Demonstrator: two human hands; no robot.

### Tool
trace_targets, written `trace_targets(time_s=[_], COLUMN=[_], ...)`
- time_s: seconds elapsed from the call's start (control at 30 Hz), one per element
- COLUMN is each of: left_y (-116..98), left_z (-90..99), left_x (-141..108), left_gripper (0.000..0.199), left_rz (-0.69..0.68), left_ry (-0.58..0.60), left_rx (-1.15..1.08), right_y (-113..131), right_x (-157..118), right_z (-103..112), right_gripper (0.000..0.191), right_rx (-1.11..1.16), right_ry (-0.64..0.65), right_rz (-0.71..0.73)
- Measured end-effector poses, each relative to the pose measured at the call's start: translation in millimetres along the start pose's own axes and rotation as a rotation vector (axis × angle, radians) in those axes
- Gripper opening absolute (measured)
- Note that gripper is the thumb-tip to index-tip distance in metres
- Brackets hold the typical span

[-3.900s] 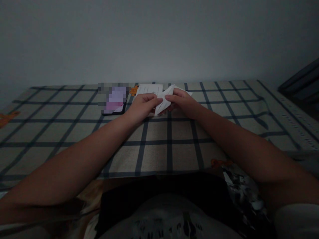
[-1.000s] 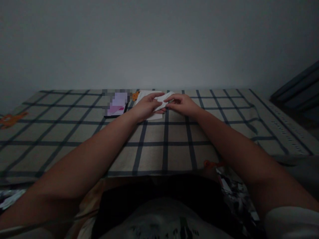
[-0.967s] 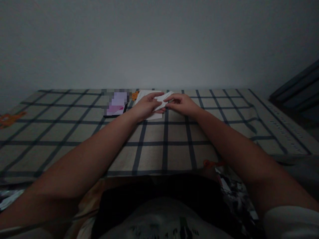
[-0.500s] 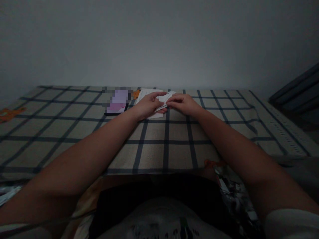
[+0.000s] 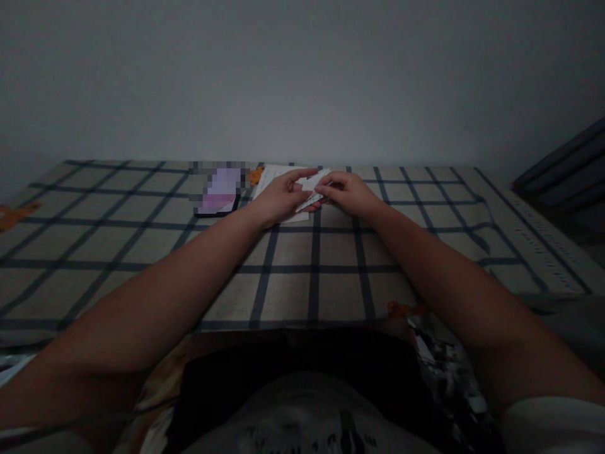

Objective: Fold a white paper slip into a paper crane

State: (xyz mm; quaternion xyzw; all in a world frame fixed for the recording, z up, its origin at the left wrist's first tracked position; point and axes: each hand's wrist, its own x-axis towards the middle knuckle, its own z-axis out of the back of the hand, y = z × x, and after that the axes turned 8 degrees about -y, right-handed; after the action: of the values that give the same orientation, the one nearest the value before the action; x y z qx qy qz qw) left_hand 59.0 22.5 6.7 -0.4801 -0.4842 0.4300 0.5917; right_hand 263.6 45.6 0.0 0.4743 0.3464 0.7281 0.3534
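A small piece of folded white paper [image 5: 312, 188] is held between my two hands, tilted above the table. My left hand [image 5: 286, 197] grips it from the left, thumb on top and fingers beneath, the index finger stretched along its far side. With thumb and fingertips, my right hand [image 5: 348, 192] pinches its right edge. Under and behind my left hand lies a flat white sheet [image 5: 271, 175], partly covered by that hand. Fine dark lines show on the folded paper, too small to read.
A phone [image 5: 220, 192] with a lit, partly blurred screen lies left of the sheet. The checked tablecloth [image 5: 288, 290] covers the table, with a pale wall [image 5: 302, 82] behind it. Dark slanted furniture [image 5: 562, 170] stands at the right.
The folded paper has turned a little and now looks narrower. My right fingers have shifted slightly along its edge. The whole view has moved slightly.
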Motion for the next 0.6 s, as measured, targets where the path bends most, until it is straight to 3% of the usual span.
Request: trace_targets(time_s=[0.43, 0.6], left_y=[-2.7, -6.0], left_z=[-5.2, -7.3], left_x=[-3.4, -7.1], left_gripper=[0.059, 0.063], left_rz=[-0.023, 0.007], left_ry=[-0.046, -0.007], left_rx=[-0.038, -0.087], right_y=[2.8, 1.1], right_x=[0.2, 0.9], right_z=[-5.8, -7.6], right_gripper=[0.020, 0.024], right_rx=[0.063, 0.102], right_ry=[-0.090, -0.091], right_rz=[-0.049, -0.068])
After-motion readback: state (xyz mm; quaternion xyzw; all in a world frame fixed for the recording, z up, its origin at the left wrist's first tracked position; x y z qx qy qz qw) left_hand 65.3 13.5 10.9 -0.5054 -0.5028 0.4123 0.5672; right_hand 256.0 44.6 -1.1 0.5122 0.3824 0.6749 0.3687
